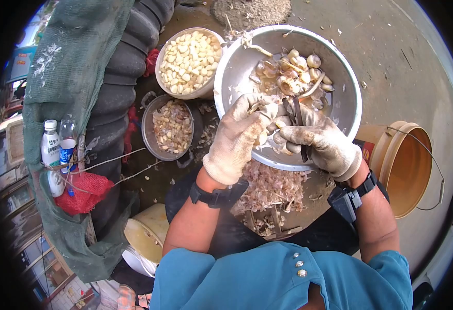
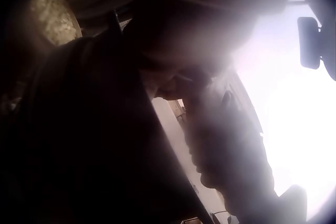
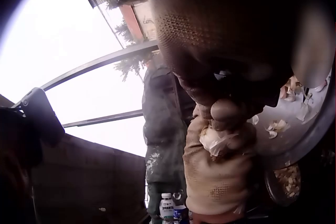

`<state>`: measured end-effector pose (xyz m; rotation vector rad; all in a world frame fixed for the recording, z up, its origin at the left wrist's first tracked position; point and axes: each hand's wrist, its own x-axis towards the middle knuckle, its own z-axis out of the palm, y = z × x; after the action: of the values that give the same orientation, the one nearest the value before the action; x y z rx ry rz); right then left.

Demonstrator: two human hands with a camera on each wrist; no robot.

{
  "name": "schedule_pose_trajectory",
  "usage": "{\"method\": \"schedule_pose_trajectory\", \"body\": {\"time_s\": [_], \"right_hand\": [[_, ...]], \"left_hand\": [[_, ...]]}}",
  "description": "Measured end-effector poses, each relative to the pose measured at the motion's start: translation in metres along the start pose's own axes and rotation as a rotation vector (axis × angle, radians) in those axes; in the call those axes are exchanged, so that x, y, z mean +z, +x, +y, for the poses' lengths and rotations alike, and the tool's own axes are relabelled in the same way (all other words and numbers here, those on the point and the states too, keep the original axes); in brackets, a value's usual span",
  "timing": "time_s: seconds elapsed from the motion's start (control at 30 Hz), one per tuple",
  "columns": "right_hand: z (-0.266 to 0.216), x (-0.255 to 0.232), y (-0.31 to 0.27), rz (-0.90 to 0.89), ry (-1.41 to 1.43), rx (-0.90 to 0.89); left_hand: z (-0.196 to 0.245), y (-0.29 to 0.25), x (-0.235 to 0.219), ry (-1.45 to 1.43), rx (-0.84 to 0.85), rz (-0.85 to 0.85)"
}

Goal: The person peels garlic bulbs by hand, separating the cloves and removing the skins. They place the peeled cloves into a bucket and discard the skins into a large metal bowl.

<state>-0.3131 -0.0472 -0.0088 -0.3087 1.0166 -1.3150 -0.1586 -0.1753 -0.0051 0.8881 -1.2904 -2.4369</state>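
**Garlic peeling, everything within arm's reach**

Big metal basin [image 1: 340, 98] sits tilted over the lap so skins drop below. Gloved left hand [image 1: 235, 138] pinches a garlic clove [image 1: 261, 138] at its rim; right hand [image 1: 322, 144] grips a dark-handled knife [image 1: 300, 129]. Peeled-clove bowl [image 1: 187, 93] sits beside.

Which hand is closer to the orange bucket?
Right. The gloved right hand works over the big metal bowl just beside the orange plastic bucket; the gloved left hand is farther away, across the bowl.
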Motion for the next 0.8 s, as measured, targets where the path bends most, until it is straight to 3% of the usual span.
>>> {"method": "schedule_pose_trajectory", "body": {"time_s": [0.03,0.13,0.2,0.37,0.63,0.8], "right_hand": [[-0.001,-0.002,0.001,-0.017,-0.145,0.022],[-0.006,0.013,0.001,0.035,-0.072,-0.077],[-0.005,0.012,0.001,0.055,-0.110,-0.078],[-0.009,0.007,-0.002,0.072,-0.183,-0.059],[-0.011,0.013,-0.002,0.167,-0.351,-0.087],[-0.014,0.010,-0.005,0.194,-0.248,-0.069]], "left_hand": [[-0.004,0.001,-0.005,0.074,0.039,0.000],[-0.002,0.000,-0.001,0.105,0.068,0.038],[0.000,0.001,0.001,0.063,0.058,0.075],[0.008,-0.001,0.001,0.263,0.041,0.056],[0.000,0.000,-0.005,0.213,0.055,0.025],[-0.003,0.000,-0.003,0.151,0.078,0.020]]}}
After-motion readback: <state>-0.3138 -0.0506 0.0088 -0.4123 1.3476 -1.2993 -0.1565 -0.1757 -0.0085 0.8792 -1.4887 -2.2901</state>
